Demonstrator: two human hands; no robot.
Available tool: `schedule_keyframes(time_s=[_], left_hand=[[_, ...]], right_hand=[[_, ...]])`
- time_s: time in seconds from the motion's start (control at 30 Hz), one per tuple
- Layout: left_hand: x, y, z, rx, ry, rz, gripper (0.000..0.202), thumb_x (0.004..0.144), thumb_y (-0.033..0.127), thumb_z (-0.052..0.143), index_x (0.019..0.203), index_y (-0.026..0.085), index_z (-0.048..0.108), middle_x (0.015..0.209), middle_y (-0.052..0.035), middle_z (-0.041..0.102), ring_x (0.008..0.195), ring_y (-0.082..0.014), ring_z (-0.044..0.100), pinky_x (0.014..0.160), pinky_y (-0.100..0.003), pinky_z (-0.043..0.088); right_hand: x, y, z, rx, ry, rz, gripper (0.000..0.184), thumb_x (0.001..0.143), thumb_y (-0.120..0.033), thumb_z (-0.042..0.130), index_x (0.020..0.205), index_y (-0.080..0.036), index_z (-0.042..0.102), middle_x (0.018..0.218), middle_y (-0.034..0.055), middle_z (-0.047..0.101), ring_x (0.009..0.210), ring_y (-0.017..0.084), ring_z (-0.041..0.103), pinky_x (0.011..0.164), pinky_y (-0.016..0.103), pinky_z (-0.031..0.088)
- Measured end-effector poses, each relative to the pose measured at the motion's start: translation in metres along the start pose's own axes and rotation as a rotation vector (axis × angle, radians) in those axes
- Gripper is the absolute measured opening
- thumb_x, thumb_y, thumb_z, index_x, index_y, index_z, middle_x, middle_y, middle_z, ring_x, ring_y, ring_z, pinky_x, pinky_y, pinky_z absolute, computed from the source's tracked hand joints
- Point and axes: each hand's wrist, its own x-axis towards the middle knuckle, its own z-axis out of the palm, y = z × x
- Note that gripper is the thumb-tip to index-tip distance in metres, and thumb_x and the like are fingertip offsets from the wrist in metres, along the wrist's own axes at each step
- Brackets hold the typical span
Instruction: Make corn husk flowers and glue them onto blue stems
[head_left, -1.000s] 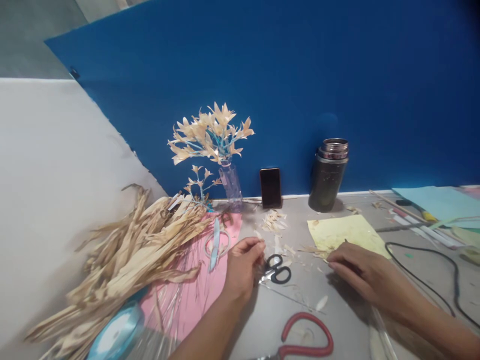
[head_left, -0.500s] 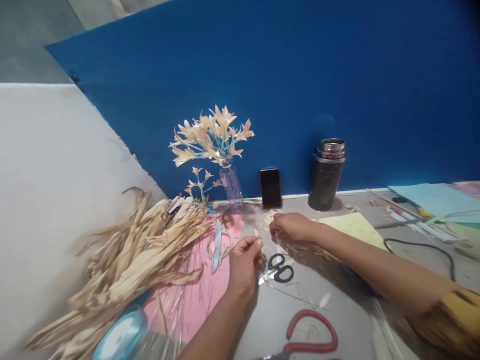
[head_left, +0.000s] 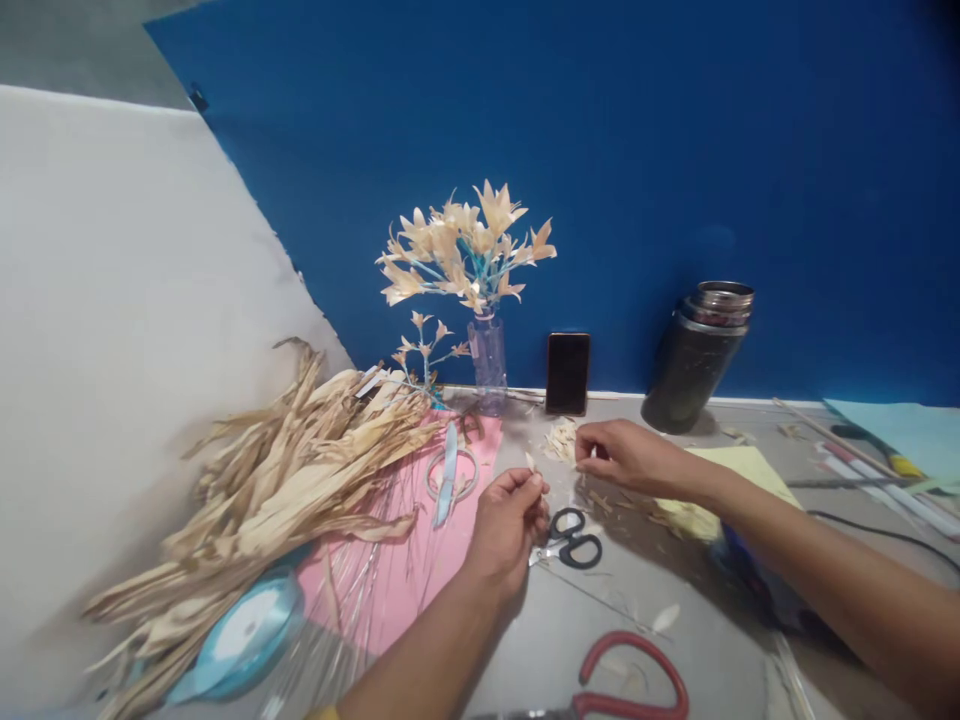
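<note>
Nearest, at five o'clock from the left hand, the red handle lies clear of both forearms; it is best left there. The black scissors rest open-looped at four o'clock, just beside the knuckles, so the left wrist does well to stay steady. The left hand pinches a pale sliver between thumb and forefinger, its tip poking up toward one o'clock; a light pinch should spare so thin a piece from creasing. At two o'clock, the right hand has its fingers curled together beside the pile; whether they grasp anything I cannot tell. Picking one piece at a time there, by its edge, seems wisest. Farther, toward twelve, stand the flowers.
</note>
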Motion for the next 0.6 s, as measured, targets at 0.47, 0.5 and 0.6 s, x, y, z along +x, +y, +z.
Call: schedule_keyframes(time_s=[0.47, 0.5, 0.6], left_hand=[[-0.044, -0.003, 0.02, -0.049, -0.311, -0.42, 0.026, 0.069, 0.02, 0.083, 0.079, 0.015, 0.06, 0.08, -0.0081, 0.07, 0.068, -0.0166, 0.068, 0.059, -0.026, 0.053], [-0.045, -0.003, 0.021, -0.049, -0.313, -0.417, 0.026, 0.069, 0.02, 0.084, 0.078, 0.015, 0.06, 0.078, -0.0072, 0.069, 0.067, -0.0159, 0.067, 0.059, -0.026, 0.052], [-0.047, -0.003, 0.023, -0.033, -0.304, -0.398, 0.029, 0.065, 0.018, 0.086, 0.076, 0.015, 0.06, 0.072, -0.0041, 0.067, 0.061, -0.0132, 0.065, 0.059, -0.024, 0.051]], right_hand=[[-0.109, -0.018, 0.051, -0.112, 0.548, -0.256, 0.02, 0.098, -0.014, 0.048, 0.106, -0.023, 0.063, 0.092, 0.0065, 0.075, 0.083, 0.02, 0.069, 0.071, 0.03, 0.053], [-0.109, -0.017, 0.054, -0.143, 0.548, -0.275, 0.021, 0.098, -0.013, 0.047, 0.107, -0.023, 0.063, 0.093, 0.007, 0.075, 0.082, 0.02, 0.068, 0.07, 0.03, 0.053], [-0.109, -0.017, 0.057, -0.207, 0.543, -0.325, 0.023, 0.096, -0.013, 0.048, 0.107, -0.022, 0.065, 0.093, 0.0081, 0.075, 0.08, 0.02, 0.067, 0.069, 0.031, 0.054]])
